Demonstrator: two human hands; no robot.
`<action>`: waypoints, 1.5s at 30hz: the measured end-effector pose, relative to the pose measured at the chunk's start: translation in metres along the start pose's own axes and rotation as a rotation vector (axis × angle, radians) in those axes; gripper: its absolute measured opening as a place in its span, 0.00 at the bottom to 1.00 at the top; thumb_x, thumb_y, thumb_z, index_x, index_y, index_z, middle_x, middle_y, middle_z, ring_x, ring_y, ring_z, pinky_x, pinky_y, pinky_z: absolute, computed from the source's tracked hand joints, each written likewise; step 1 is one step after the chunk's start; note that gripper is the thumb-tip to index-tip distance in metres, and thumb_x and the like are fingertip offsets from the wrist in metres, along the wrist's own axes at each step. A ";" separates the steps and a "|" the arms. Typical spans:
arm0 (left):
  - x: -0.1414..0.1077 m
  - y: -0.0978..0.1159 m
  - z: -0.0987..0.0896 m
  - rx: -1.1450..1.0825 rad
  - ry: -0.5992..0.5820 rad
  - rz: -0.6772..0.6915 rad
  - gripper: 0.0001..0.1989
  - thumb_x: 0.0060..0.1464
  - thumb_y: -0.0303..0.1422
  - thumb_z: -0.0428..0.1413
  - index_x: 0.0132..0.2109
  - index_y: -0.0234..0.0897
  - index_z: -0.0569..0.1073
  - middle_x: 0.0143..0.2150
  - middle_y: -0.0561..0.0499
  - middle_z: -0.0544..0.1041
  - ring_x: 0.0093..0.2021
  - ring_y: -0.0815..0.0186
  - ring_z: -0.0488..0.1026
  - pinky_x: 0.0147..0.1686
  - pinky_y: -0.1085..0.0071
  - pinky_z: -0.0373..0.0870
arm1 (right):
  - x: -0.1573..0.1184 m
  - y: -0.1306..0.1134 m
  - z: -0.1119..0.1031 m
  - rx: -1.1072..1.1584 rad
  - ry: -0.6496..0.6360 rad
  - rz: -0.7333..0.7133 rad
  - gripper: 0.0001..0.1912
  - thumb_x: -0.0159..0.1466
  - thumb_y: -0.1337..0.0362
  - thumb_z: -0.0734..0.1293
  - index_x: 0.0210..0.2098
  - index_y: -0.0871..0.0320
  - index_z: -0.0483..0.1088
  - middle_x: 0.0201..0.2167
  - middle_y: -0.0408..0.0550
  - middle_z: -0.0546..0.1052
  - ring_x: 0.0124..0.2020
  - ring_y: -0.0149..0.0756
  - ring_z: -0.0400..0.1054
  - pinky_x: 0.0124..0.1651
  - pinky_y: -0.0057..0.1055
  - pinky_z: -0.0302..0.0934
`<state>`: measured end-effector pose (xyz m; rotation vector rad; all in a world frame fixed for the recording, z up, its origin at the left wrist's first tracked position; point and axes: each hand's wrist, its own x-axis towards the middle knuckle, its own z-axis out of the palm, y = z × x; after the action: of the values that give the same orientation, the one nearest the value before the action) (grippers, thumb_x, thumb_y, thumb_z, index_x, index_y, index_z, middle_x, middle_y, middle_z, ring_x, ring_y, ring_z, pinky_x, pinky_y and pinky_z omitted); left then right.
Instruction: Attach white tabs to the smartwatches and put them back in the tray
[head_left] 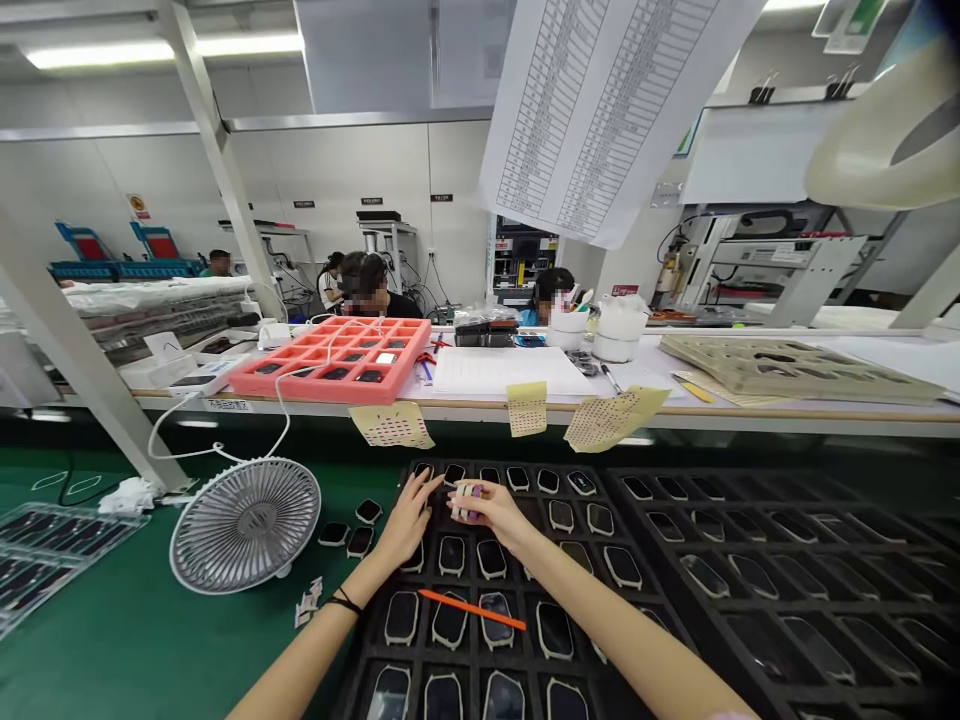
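My left hand (pixel 406 522) lies over the back left of a black compartment tray (pixel 517 590), fingers stretched out and apart. Its fingertips are near a watch case (pixel 454 475) in the back row; whether they touch it I cannot tell. Beside it, my right hand (pixel 495 510) is closed on a small white-and-purple banded piece (pixel 466 502), whose kind I cannot make out. Dark-screened watch cases with pale frames sit in the tray's compartments. An orange stick (pixel 472 609) lies slantwise across several of them, in front of my hands.
Left of the tray are a grey round fan (pixel 246 525), loose watch cases (pixel 360 542) and small pale scraps (pixel 308 602). Another black tray (pixel 739 600) is at right. A shelf beyond carries a coral tray (pixel 337 355), papers and a beige tray (pixel 795 368). People sit behind.
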<state>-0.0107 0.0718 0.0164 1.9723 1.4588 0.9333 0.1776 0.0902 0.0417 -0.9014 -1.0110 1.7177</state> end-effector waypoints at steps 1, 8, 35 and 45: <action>0.000 -0.003 0.001 -0.001 -0.013 0.010 0.27 0.56 0.26 0.46 0.62 0.45 0.63 0.69 0.51 0.53 0.70 0.53 0.40 0.65 0.51 0.43 | 0.001 0.002 0.001 0.001 -0.005 0.002 0.29 0.31 0.61 0.81 0.34 0.61 0.76 0.29 0.50 0.80 0.35 0.49 0.76 0.41 0.46 0.68; -0.002 0.010 -0.006 -0.027 -0.123 0.086 0.30 0.56 0.29 0.50 0.66 0.42 0.57 0.70 0.46 0.50 0.70 0.52 0.36 0.66 0.48 0.39 | 0.002 0.008 -0.003 0.021 -0.058 0.050 0.27 0.34 0.61 0.81 0.33 0.61 0.75 0.29 0.49 0.80 0.36 0.47 0.76 0.43 0.45 0.68; 0.044 0.036 0.010 0.304 -0.290 0.382 0.31 0.50 0.40 0.63 0.60 0.46 0.66 0.55 0.45 0.73 0.55 0.54 0.69 0.56 0.54 0.62 | 0.004 0.008 -0.085 -0.676 0.202 -0.325 0.20 0.57 0.64 0.61 0.49 0.56 0.72 0.40 0.49 0.74 0.47 0.42 0.68 0.59 0.43 0.55; 0.003 0.030 -0.012 0.538 -0.374 0.419 0.19 0.66 0.34 0.44 0.62 0.46 0.61 0.64 0.48 0.64 0.64 0.60 0.59 0.65 0.52 0.44 | -0.025 -0.001 -0.071 -1.092 0.195 -0.510 0.24 0.59 0.70 0.60 0.55 0.54 0.64 0.45 0.53 0.70 0.50 0.48 0.63 0.56 0.50 0.54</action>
<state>-0.0009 0.0657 0.0471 2.7371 1.1781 0.2904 0.2489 0.0839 0.0178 -1.2715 -1.8774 0.5520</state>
